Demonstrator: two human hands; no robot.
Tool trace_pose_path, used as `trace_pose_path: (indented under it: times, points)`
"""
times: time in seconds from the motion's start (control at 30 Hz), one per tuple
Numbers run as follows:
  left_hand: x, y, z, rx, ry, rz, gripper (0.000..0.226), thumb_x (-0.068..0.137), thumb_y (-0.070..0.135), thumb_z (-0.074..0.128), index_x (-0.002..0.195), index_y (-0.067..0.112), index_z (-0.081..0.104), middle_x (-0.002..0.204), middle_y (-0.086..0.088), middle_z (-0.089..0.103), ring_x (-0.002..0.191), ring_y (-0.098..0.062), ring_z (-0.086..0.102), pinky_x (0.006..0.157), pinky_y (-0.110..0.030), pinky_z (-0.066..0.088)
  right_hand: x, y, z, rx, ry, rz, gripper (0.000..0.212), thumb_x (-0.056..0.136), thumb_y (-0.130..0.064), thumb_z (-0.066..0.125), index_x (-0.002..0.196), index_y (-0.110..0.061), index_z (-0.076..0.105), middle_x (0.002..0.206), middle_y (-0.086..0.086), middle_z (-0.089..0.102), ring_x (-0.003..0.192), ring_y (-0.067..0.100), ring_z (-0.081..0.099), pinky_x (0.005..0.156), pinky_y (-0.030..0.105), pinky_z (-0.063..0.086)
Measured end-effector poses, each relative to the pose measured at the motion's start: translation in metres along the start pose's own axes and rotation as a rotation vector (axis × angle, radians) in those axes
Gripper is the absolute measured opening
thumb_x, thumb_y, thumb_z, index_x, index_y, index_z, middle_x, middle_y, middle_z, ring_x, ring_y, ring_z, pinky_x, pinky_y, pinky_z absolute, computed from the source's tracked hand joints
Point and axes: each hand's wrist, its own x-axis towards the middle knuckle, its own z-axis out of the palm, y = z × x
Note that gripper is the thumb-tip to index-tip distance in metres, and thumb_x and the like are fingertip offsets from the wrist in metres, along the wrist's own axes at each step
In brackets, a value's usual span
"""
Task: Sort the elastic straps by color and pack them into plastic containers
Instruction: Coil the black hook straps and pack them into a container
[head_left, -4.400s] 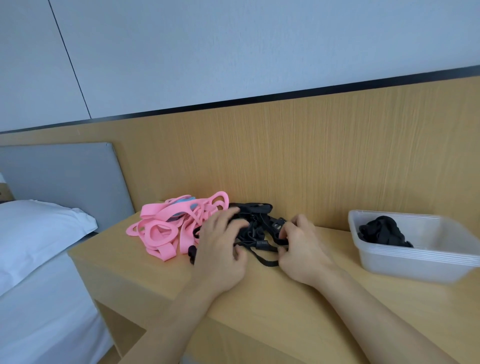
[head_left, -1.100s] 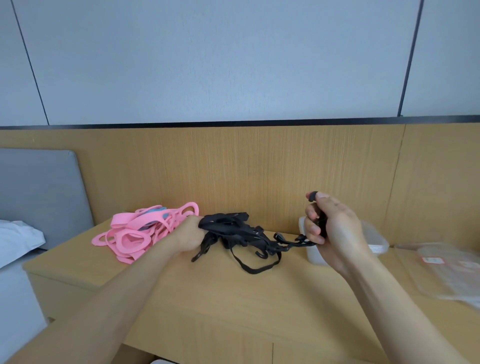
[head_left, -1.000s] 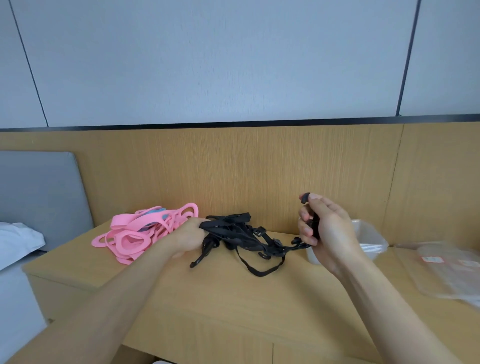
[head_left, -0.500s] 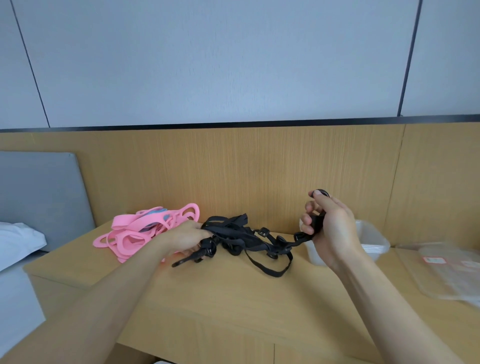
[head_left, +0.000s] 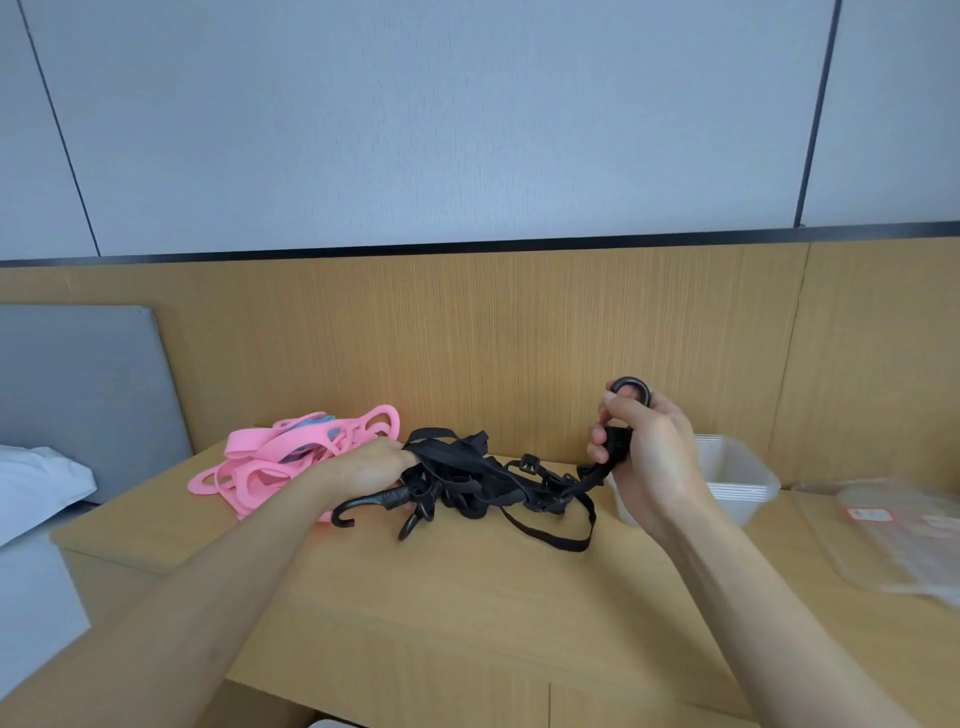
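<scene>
Head view: right hand (head_left: 649, 457) had drawn clear, fingers (head_left: 621, 410) clenched round a strap hook (head_left: 629, 381); left hand (head_left: 371, 467) gripped the black tangle (head_left: 467, 478) on the desk (head_left: 467, 597). We judged one strap separating; container (head_left: 737, 478) next.

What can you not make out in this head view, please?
Head view:
Plastic container: right hand covers its left part, contents unseen.
Left hand: fingertips buried in the black straps.
Clear packet: cut by the right edge; red label too small to read.
Pink straps: too tangled to count.

Single head-worn wide-angle view; faces forward, slightly downward; desk (head_left: 467, 597) close below.
</scene>
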Motion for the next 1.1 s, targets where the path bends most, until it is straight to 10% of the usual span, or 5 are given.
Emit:
trace_pose_path:
  times: [0.2, 0.47, 0.6, 0.77, 1.1]
  points:
    - [-0.006, 0.003, -0.005, -0.360, -0.161, 0.025, 0.035, 0.096, 0.010, 0.039, 0.090, -0.003, 0.071, 0.093, -0.018, 0.077, 0.078, -0.021, 0.073, 0.060, -0.027, 0.048, 0.000, -0.003, 0.000, -0.008, 0.006, -0.002, 0.018, 0.097, 0.003, 0.053, 0.094, -0.013, 0.044, 0.070, 0.003, 0.046, 0.054, 0.017, 0.044, 0.045, 0.026, 0.034]
    - [-0.009, 0.007, -0.015, -0.361, -0.199, 0.087, 0.005, 0.093, 0.008, 0.061, 0.094, 0.006, 0.056, 0.069, -0.007, 0.052, 0.059, -0.017, 0.052, 0.057, -0.029, 0.047, 0.000, -0.007, -0.005, -0.017, 0.027, 0.008, 0.019, 0.097, 0.002, 0.052, 0.088, -0.013, 0.045, 0.068, 0.003, 0.046, 0.053, 0.017, 0.042, 0.046, 0.027, 0.031]
    - [-0.001, -0.001, -0.018, -0.210, -0.048, 0.077, 0.035, 0.090, 0.014, 0.073, 0.119, 0.023, 0.055, 0.061, 0.000, 0.052, 0.053, -0.014, 0.046, 0.056, -0.028, 0.042, 0.005, -0.016, -0.015, -0.016, 0.085, -0.008, 0.016, 0.095, 0.004, 0.051, 0.096, -0.012, 0.050, 0.068, 0.003, 0.047, 0.048, 0.013, 0.040, 0.040, 0.023, 0.028]
    - [0.011, -0.009, -0.022, -0.018, 0.127, 0.173, 0.022, 0.083, 0.027, 0.082, 0.090, 0.010, 0.070, 0.057, 0.012, 0.052, 0.047, -0.007, 0.044, 0.048, -0.018, 0.035, 0.017, -0.039, -0.042, -0.084, 0.064, -0.051, 0.012, 0.096, 0.001, 0.047, 0.095, -0.007, 0.057, 0.062, 0.000, 0.048, 0.044, 0.011, 0.035, 0.035, 0.021, 0.023]
    - [0.008, 0.004, -0.008, 0.112, 0.220, 0.240, 0.055, 0.073, 0.043, 0.089, 0.060, 0.016, 0.043, 0.053, 0.011, 0.035, 0.042, -0.007, 0.030, 0.048, -0.025, 0.024, 0.040, -0.112, -0.118, -0.220, 0.298, -0.208, 0.013, 0.100, -0.007, 0.046, 0.095, -0.012, 0.057, 0.055, -0.002, 0.040, 0.036, 0.009, 0.031, 0.034, 0.016, 0.020]
